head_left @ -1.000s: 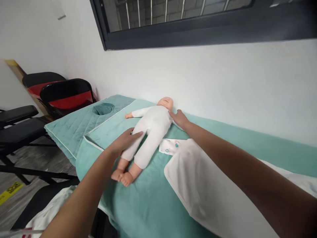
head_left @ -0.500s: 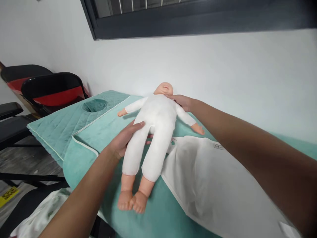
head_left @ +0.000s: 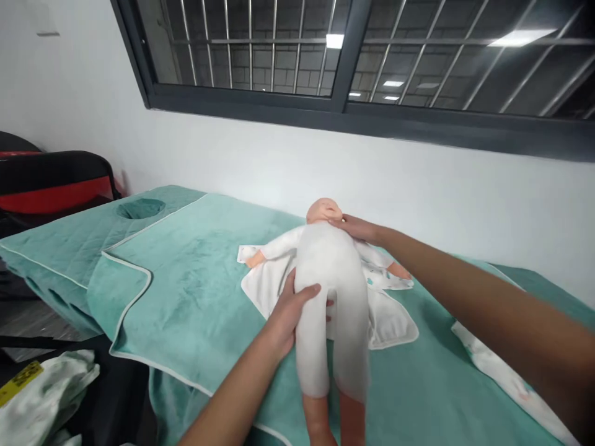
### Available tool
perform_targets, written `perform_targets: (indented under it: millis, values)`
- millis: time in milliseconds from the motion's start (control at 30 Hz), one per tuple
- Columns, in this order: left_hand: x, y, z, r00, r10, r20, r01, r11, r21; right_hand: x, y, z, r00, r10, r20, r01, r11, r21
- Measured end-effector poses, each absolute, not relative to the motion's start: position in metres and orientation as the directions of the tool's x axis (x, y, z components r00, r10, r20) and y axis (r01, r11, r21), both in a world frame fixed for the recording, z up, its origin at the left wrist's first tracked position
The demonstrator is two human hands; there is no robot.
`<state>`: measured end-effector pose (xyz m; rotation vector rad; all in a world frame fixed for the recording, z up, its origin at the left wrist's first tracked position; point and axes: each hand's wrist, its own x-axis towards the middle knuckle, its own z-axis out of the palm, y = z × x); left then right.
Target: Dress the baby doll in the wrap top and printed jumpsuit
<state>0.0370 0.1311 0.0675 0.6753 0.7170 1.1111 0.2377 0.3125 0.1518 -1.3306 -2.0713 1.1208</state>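
Observation:
A baby doll [head_left: 332, 260] with a white cloth body and flesh-coloured head, hands and lower legs lies face up in both of my hands. My left hand [head_left: 290, 310] is wrapped around its hip and thigh, with fingertips showing between the legs. At the neck and shoulder, my right hand [head_left: 357, 228] supports the doll, its underside fingers hidden. Beneath the doll a white baby garment [head_left: 395, 325] lies spread out, with a small print on part of it. Whether the doll's back touches this garment I cannot tell.
A green padded bed [head_left: 195, 266] with a face hole [head_left: 140, 209] stands against the wall under a barred window [head_left: 260, 56]. More printed white cloth [head_left: 506, 378] lies at right. Black-and-red chairs [head_left: 56, 186] stand at left, and crumpled cloth [head_left: 51, 396] lies lower left.
Both hands have carried the doll to the right along the bed, and it is now over the spread white garment. My view has shifted too, showing more of the window.

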Motion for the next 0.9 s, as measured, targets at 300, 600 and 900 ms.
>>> perform_targets:
  millis: [300, 600, 900]
  values:
    - [0.06, 0.124, 0.039, 0.304, 0.92, -0.248, -0.515, 0.378, 0.77, 0.25, 0.291, 0.101, -0.241, 0.968, -0.075, 0.648, 0.103, -0.755]
    - [0.021, 0.177, 0.032, 0.175, 0.956, -0.235, 0.022, 0.235, 0.972, 0.255, 0.306, 0.129, -0.236, 0.968, 0.088, 0.968, 0.242, -0.065]
    - [0.026, 0.22, 0.003, 0.062, 0.973, 0.223, 0.629, -0.211, 0.748, 0.112, 0.3, 0.089, -0.732, 0.669, -0.129, 0.675, 0.737, -0.01]
